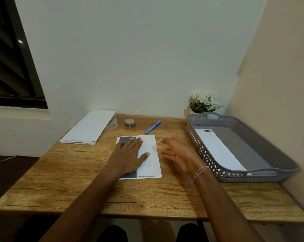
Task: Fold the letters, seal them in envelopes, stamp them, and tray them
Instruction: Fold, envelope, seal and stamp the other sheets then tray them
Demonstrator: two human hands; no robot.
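Where the wall meets the dark slatted window [11, 58] on the far left, the wooden table [60, 180] begins. A white stack [89, 127] of long papers lies at its back left corner; whether they are envelopes or letter sheets I cannot tell. A bit of clear wrapper [113, 122] pokes out from behind the stack. To the right of that, a small roll [129, 123] with printed marks stands on its edge, and a blue pen [153, 126] lies slanted near it, apart from everything else.

In the middle of the table lies the letter [149, 154]. Its right part is a white flap folded over, and its left part shows a dark printed panel. The left hand [130, 154] is spread flat on it, with the fingers straight over the dark panel and the thumb on the white flap, pressing and not gripping.

Just right of the letter, the right hand [177, 152] hangs above the wood, blurred. Its palm is turned inward and the fingers are loosely bent around nothing. A thin pink bracelet [200, 172] circles that wrist.

Further right, the grey lattice tray [238, 179] sits at the table's right edge. One white envelope [217, 151] lies flat along its left side, with a dark stamp [206, 131] at the far end. Behind the tray's back handle, white flowers [203, 102] stand against the wall.
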